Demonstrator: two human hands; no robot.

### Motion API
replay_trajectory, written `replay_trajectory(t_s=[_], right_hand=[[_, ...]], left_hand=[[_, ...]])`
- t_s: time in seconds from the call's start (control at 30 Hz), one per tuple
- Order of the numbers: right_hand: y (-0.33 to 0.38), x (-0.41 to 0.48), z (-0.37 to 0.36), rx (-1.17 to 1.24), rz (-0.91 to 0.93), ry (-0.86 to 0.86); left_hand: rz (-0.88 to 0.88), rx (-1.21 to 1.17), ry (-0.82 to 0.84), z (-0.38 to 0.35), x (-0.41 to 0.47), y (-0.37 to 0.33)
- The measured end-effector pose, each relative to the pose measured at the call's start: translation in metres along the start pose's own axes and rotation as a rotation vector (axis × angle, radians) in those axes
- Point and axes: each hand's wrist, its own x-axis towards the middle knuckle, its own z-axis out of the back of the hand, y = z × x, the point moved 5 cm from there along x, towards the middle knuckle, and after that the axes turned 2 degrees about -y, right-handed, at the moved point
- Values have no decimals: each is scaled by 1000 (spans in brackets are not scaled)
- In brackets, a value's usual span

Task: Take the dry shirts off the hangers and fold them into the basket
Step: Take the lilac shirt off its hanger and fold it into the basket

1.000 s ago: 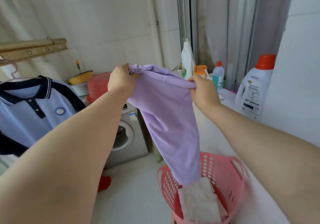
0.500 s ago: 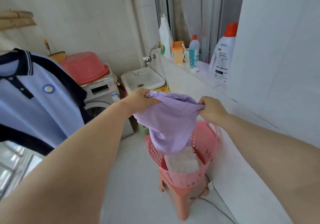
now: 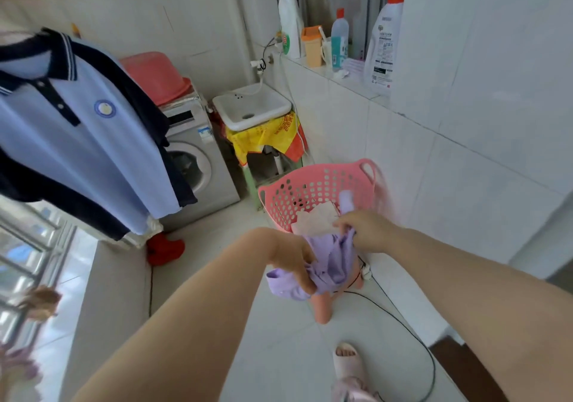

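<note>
Lilac shirt (image 3: 331, 260) at near rim of basket (image 3: 313, 172)

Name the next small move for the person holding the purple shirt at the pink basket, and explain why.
Probably lower the purple shirt forward onto the white cloth in the pink basket and let go. Both the left hand and right hand grip it bunched at the basket's near rim, not yet laid inside.

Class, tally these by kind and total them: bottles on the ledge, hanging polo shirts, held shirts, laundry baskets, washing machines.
Bottles: 3, tall white bottle, red-capped bottle, orange-capped bottle
Polo shirts: 1, blue polo shirt
Held shirts: 1, lilac shirt
Baskets: 1, pink basket
Washing machines: 1, washing machine
Total: 7
</note>
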Motion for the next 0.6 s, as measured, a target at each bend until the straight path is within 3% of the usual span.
replay_trajectory(t_s=[0.1,0.17,0.27,0.37,0.43,0.5,0.6], right_hand=[[46,1,-11,245,51,137],[45,10,-12,344,38,123],[25,24,-6,149,38,127],[12,29,-22,-148,61,363],[10,35,-36,-131,36,394],[14,37,-36,80,-54,327],[3,50,-29,333,-128,279]], left_hand=[[-18,25,6,4,-3,0],[-25,10,4,15,-9,5],[-57,-141,24,37,-15,18],[-118,-472,90,56,-17,27],[-146,-614,80,72,-14,31],[-151,-729,-125,93,-4,35],[21,-807,-699,113,21,61]])
